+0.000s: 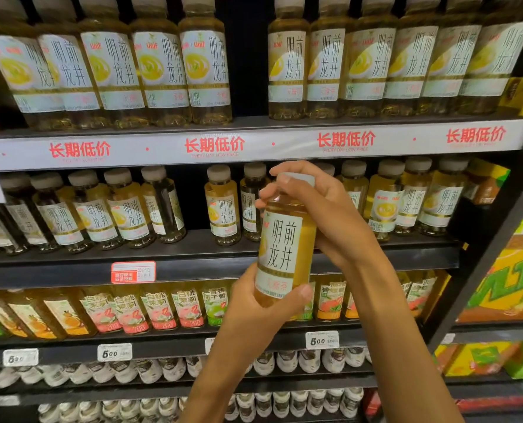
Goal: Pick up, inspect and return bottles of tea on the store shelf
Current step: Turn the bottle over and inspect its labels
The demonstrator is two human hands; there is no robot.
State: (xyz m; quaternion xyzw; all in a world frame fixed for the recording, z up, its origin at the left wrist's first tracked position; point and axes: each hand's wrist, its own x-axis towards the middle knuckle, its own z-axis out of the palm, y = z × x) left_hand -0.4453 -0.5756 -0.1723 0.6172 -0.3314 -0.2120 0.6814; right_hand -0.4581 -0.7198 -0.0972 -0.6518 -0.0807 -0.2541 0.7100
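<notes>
I keep the tea bottle (284, 239) upright, left hand (263, 303) gripping its base, right hand (315, 209) curled around cap and neck, and I'd turn it slowly with both to read the label.

A tea bottle (285, 239) is held upright before the middle shelf (217, 264), gripped below by the left hand (254, 312) and above by the right hand (321, 215).

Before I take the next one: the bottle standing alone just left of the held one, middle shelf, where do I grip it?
Judging by its shape, grip that lone bottle round the narrow shoulder under the cap, coming straight from the front. It stands upright at the shelf edge, with a dark gap on its left leaving finger room; a neighbour bottle crowds its right.
</notes>
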